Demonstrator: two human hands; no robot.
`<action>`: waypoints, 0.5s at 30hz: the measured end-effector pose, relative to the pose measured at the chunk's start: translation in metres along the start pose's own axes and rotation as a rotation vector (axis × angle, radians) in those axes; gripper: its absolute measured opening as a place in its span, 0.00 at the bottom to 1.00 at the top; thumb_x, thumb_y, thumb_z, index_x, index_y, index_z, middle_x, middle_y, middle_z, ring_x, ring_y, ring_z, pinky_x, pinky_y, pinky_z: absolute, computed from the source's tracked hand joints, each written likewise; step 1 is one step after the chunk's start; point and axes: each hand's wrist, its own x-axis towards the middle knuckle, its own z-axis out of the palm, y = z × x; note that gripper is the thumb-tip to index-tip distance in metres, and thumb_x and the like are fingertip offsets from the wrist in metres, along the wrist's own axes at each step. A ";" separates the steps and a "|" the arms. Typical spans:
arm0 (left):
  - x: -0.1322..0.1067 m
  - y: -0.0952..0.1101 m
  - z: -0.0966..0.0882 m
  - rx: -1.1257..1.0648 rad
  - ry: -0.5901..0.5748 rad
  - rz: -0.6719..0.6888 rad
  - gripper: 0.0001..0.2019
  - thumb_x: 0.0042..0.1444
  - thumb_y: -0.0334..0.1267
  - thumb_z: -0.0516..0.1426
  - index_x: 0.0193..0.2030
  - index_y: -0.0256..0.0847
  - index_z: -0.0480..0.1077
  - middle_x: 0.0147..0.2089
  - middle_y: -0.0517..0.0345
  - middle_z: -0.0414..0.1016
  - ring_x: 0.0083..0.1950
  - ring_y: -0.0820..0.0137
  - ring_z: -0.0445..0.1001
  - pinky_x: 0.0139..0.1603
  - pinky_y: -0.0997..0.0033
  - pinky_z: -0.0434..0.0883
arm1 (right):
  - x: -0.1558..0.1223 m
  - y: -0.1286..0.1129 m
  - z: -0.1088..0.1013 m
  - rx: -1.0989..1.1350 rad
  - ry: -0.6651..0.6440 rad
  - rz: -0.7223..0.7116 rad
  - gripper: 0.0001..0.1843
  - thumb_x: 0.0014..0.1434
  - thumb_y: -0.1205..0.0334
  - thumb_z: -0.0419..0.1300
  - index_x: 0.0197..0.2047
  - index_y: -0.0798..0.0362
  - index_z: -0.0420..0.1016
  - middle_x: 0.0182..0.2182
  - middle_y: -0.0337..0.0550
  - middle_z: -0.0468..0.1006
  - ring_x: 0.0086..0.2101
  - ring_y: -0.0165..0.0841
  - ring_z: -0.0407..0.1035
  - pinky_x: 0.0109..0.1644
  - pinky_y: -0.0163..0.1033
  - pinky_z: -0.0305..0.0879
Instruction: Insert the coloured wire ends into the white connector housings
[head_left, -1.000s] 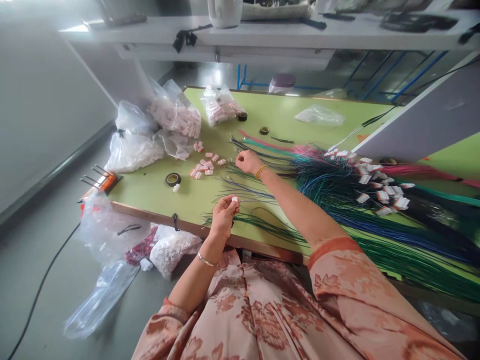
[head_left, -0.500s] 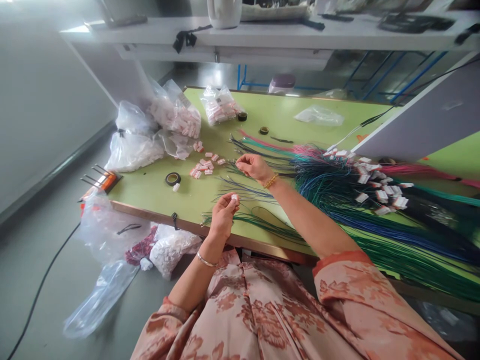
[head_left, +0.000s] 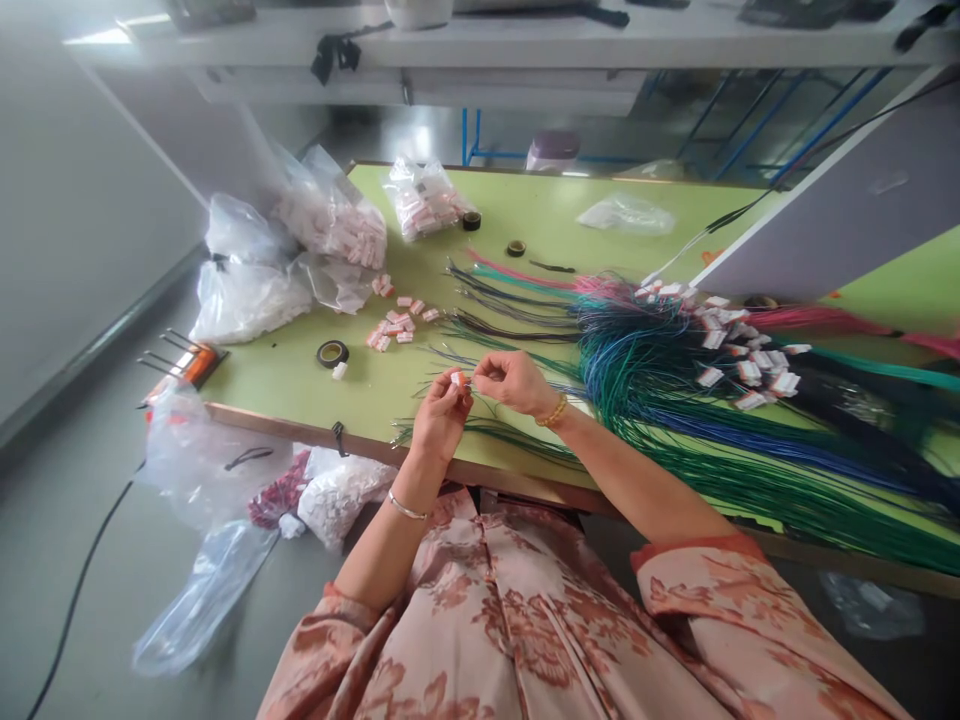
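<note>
My left hand [head_left: 439,425] is closed in a pinch around a small white and orange plastic connector [head_left: 457,379], over the front part of the table. Close on its right, my right hand [head_left: 517,382] pinches a thin wire, whose tip is at the connector; whether it has entered cannot be made out. Below and behind my hands, loose wire ends fan out from a thick bundle of blue, green, black and pink wires [head_left: 619,345]. Several more connectors [head_left: 394,325] lie in a loose pile to the left.
Clear bags of connectors [head_left: 341,235] stand at the table's back left. A roll of black tape [head_left: 332,353] lies near the left end. Wired connectors [head_left: 750,365] are heaped on the right. A white shelf [head_left: 525,45] spans the back, and plastic bags [head_left: 345,495] hang below the front edge.
My right hand has come from the wire ends toward me, up to the connector in my left hand. My left hand keeps its pinch, and the whole view has shifted slightly.
</note>
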 end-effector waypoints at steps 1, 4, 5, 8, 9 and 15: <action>0.000 0.000 0.000 -0.013 -0.001 -0.005 0.11 0.49 0.26 0.64 0.40 0.39 0.74 0.35 0.61 0.73 0.33 0.81 0.71 0.38 0.81 0.69 | -0.003 0.001 0.001 -0.008 0.015 -0.003 0.10 0.47 0.57 0.61 0.26 0.56 0.73 0.19 0.36 0.68 0.21 0.24 0.55 0.25 0.31 0.52; -0.001 -0.001 0.000 -0.035 -0.008 -0.004 0.11 0.50 0.25 0.63 0.40 0.39 0.74 0.36 0.61 0.74 0.34 0.81 0.71 0.39 0.81 0.69 | -0.009 0.002 0.003 -0.042 0.063 -0.033 0.09 0.47 0.58 0.60 0.25 0.56 0.73 0.19 0.36 0.67 0.21 0.24 0.54 0.25 0.32 0.52; -0.001 -0.001 0.000 -0.033 -0.012 -0.002 0.11 0.50 0.25 0.63 0.40 0.40 0.74 0.37 0.61 0.74 0.35 0.81 0.71 0.40 0.81 0.69 | -0.011 0.002 0.003 -0.057 0.073 -0.047 0.09 0.47 0.58 0.59 0.25 0.56 0.73 0.19 0.36 0.67 0.22 0.24 0.54 0.25 0.32 0.52; -0.001 -0.002 -0.001 -0.004 -0.026 0.005 0.11 0.50 0.26 0.63 0.41 0.41 0.74 0.38 0.61 0.74 0.36 0.80 0.72 0.42 0.80 0.69 | -0.014 0.001 0.005 -0.105 0.101 -0.080 0.08 0.48 0.59 0.58 0.25 0.56 0.72 0.19 0.36 0.68 0.22 0.24 0.55 0.26 0.32 0.52; -0.001 -0.003 -0.001 0.008 -0.033 0.011 0.11 0.50 0.27 0.64 0.41 0.41 0.74 0.38 0.60 0.74 0.36 0.79 0.72 0.43 0.79 0.69 | -0.014 0.001 0.006 -0.121 0.111 -0.086 0.08 0.48 0.60 0.58 0.25 0.56 0.72 0.19 0.36 0.68 0.22 0.24 0.55 0.26 0.32 0.52; -0.001 -0.004 -0.006 0.095 -0.063 0.083 0.14 0.46 0.31 0.68 0.41 0.42 0.74 0.38 0.61 0.74 0.38 0.79 0.72 0.44 0.77 0.69 | -0.019 0.003 0.009 -0.201 0.152 -0.147 0.07 0.51 0.60 0.58 0.26 0.55 0.71 0.19 0.36 0.68 0.21 0.24 0.55 0.26 0.32 0.51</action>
